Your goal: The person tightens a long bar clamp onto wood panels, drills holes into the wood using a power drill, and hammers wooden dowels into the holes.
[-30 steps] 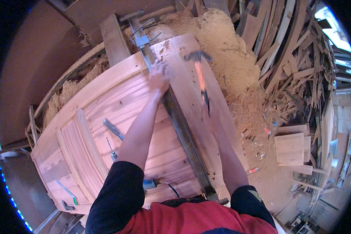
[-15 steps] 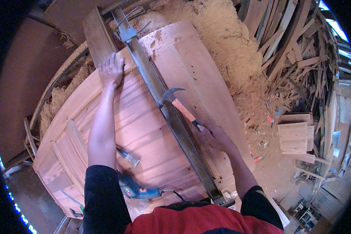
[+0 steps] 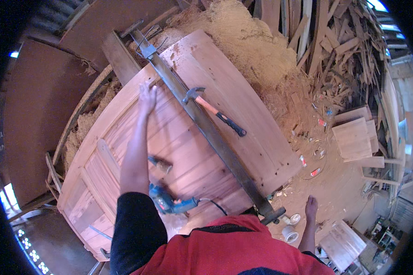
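Observation:
My left hand (image 3: 147, 97) lies with fingers spread on the wooden panelled door (image 3: 188, 156), close to its upper frame edge. Across the door runs a long metal bar clamp (image 3: 211, 135). A claw hammer (image 3: 227, 123) with an orange and black handle lies with its head on the bar and its handle over a wide plank (image 3: 248, 114). Off the door to the lower right, my right hand (image 3: 311, 207) appears empty, its fingers small and slightly apart. A blue power tool (image 3: 170, 201) and a short tool with a pale wide end (image 3: 160, 163) lie near my left forearm.
Sawdust (image 3: 243, 36) is heaped beyond the work, with a pile of wood offcuts (image 3: 339, 59) at the far right. Flat wooden boards (image 3: 353, 140) lie on the floor. A white tub (image 3: 289, 234) stands by the clamp's near end, left of my right forearm.
My right hand has left the hammer and moved down and right, away from the door. The hammer stays on the bar. My left hand remains on the door while the view has shifted.

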The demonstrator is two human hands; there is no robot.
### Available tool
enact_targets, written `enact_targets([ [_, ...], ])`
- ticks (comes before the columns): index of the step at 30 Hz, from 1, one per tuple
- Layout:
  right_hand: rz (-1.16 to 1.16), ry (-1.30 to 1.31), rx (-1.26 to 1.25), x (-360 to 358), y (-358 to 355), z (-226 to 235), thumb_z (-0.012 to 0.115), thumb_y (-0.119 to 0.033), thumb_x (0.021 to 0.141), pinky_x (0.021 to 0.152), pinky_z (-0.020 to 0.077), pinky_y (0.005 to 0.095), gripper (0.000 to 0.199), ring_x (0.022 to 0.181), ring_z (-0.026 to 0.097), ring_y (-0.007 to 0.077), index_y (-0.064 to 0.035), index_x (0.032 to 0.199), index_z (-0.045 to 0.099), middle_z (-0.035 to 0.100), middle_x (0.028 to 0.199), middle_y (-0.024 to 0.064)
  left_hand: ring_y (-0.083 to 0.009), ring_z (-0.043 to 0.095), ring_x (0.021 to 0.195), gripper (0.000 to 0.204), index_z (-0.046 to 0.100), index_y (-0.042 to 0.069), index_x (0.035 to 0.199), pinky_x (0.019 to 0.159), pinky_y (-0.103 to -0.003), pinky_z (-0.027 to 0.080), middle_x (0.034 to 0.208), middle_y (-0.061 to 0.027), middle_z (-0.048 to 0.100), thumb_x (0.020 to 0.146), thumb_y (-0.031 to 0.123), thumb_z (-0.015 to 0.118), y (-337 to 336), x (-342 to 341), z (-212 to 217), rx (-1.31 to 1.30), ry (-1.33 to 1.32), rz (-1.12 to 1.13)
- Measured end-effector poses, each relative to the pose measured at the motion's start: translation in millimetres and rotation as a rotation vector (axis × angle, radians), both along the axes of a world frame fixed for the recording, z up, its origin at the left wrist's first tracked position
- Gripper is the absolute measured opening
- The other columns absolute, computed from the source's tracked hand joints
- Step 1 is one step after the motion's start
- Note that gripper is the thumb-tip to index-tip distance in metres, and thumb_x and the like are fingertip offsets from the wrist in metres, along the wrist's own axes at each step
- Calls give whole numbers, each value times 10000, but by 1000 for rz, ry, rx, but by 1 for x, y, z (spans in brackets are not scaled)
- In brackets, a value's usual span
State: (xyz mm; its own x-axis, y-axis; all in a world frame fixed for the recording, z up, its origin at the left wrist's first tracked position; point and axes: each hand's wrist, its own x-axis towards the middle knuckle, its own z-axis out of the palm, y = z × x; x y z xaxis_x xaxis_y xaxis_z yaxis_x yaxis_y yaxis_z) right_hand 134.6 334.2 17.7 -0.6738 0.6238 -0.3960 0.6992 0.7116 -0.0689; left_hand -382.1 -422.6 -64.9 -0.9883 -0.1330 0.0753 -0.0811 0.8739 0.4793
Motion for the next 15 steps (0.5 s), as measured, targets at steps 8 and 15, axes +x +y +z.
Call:
enact_targets([
  [8, -1333, -60, -1621, 140, -70, -102, 353, -766, 950, 988, 530, 530, 862, 1087, 659, 411, -35, 1370, 534, 659, 1226, 215, -439, 417, 1400, 460, 524, 18, 1410, 1165, -501, 333, 1516, -262, 426, 1023, 264, 561, 162, 327, 115, 164, 38, -180],
  [15, -1509, 94, -1690, 116, -97, -160, 562, -512, 949, 938, 578, 521, 603, 1159, 598, 396, -67, 1355, 536, 604, 1308, 211, -424, 501, 1314, 355, 603, 12, 1296, 1120, -504, 382, 1384, -228, 557, 1011, 223, 579, 191, 519, 145, 277, -68, -91],
])
